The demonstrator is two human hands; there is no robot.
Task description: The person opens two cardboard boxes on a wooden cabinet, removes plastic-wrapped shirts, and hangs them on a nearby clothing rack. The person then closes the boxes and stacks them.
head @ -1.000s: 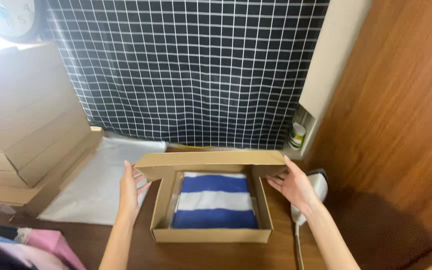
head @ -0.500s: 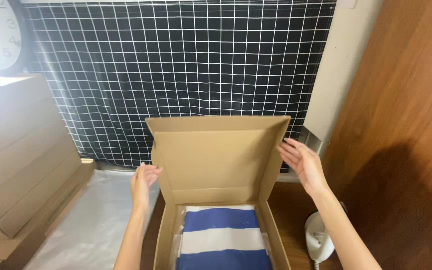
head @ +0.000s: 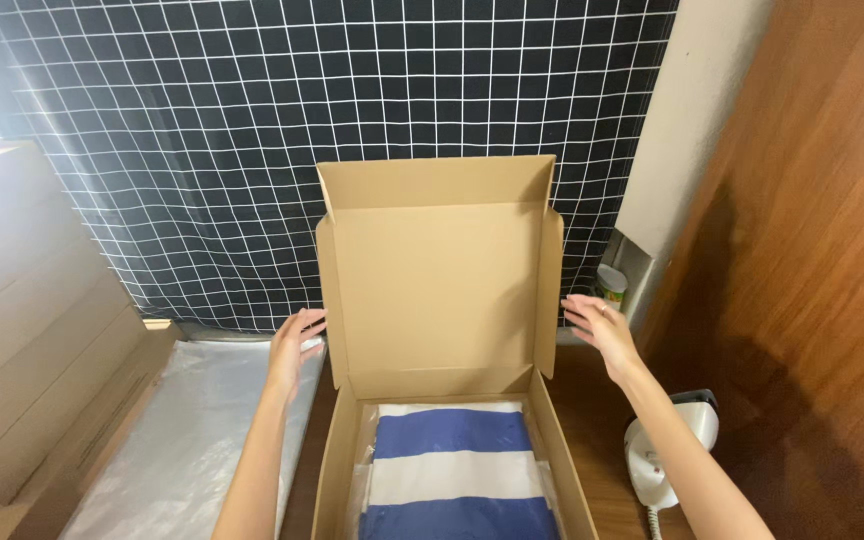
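**Open box between our two hands, lid standing upright**

The cardboard box [head: 452, 470] sits straight ahead of us and low in the view, its long axis running away from us toward the checked curtain [head: 252, 150]. Its lid [head: 439, 280] stands upright at the far edge of the box, side flaps angled forward. Inside the box lies a folded blue-and-white striped cloth [head: 452, 470] in clear wrap, its stripes crossing the box from side to side.

Our left hand [head: 292, 350] hovers just beside the lid's left flap, fingers spread and loosely curved, holding nothing; we cannot tell whether the fingertips touch the cardboard. Our right hand [head: 602, 330] is likewise wide open and empty, just beside the right flap and clear of it. Both hands flank the lid at about the same height, neither clearly nearer.

Left of the box lies a sheet of silvery plastic [head: 182, 430], and beyond it stacked flat cartons [head: 32, 330]. Right of the box, a small white iron [head: 667, 450] rests on the wooden surface [head: 602, 470], near our right forearm.
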